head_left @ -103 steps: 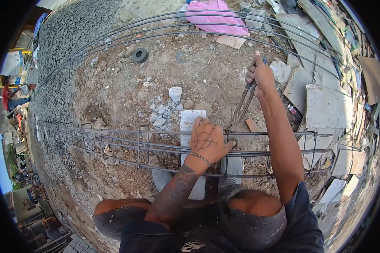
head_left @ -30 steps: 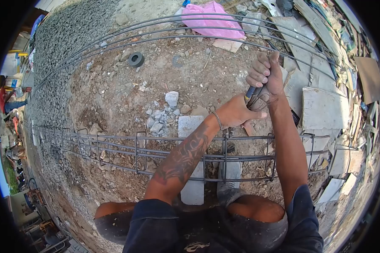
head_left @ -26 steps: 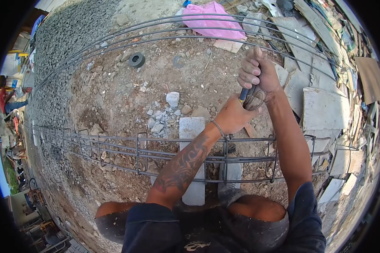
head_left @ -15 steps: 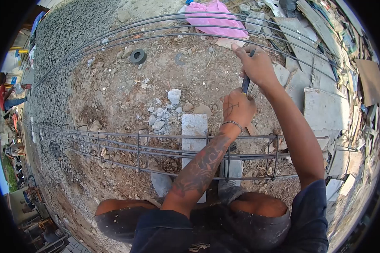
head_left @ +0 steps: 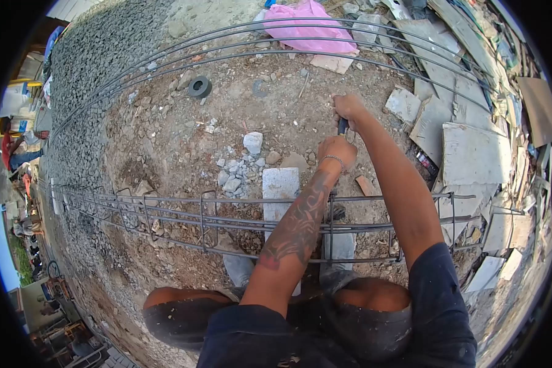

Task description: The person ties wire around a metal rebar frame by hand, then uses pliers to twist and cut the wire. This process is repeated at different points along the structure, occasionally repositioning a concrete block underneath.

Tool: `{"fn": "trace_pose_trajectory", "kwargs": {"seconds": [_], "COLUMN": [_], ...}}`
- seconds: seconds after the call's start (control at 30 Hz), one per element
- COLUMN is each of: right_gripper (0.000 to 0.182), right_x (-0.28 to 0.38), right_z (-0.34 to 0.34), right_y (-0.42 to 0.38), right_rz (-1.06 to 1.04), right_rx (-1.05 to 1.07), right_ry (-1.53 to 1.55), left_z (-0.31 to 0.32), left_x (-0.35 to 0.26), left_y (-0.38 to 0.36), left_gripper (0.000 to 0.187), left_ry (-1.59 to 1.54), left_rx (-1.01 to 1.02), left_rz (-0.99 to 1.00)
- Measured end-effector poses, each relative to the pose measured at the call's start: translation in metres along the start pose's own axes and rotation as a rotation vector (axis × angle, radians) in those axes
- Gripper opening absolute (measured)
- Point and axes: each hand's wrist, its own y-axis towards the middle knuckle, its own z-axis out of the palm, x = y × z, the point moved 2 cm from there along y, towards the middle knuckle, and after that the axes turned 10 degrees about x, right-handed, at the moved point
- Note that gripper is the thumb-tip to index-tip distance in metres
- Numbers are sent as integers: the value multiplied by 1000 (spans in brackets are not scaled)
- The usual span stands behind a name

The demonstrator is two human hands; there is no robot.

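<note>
The right hand and left hand clasp a dark-handled tool; rebar cage lies across six o'clock, pink sheet towards eleven.

Ground under me: rough dirt. On it I've got a dark ring-shaped roll, broken pale stones, a pale slab, a reddish fragment; flat boards right, gravel left.

Crumpled pink sheeting lies between grey gravel and scattered flat boards.
</note>
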Motion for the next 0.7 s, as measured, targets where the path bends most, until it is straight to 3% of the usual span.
{"fn": "trace_pose_trajectory", "kwargs": {"seconds": [0.03, 0.2, 0.33, 0.4, 0.43, 0.5, 0.57, 0.63, 0.7], "right_gripper": [34, 33, 36, 38, 38, 39, 39, 40, 40], "right_x": [9, 71, 80, 81, 79, 80, 81, 85, 85], "right_z": [3, 11, 8, 0, -5, -7, -2, -1, -2], "right_y": [-12, -72, -102, -117, -122, -135, -144, -143, -141], "right_rz": [-5, -163, -392, -482, -485, -664, -669, -681, -673], "right_rx": [-2, -215, -150, 51, 49, 332, 321, 349, 360], "right_ry": [2, 126, 279, 592, 597, 724, 685, 680, 679], "left_z": [1, 9, 4, -11, -23, -34, -29, -30, -26], "left_x": [-1, -11, -22, -23, -17, -13, -14, -17, -15], "left_y": [-1, -20, -49, -67, -63, -42, -34, -37, -43], "left_gripper": [30, 20, 19, 26, 26, 28, 25, 22, 19], "left_ry": [4, 30, -96, 66, 72, -426, -345, -530, -673], "left_rx": [-3, -452, -619, -469, -468, 388, 459, 475, 531], "left_rz": [3, 93, 59, 309, 311, 495, 462, 609, 594]}}
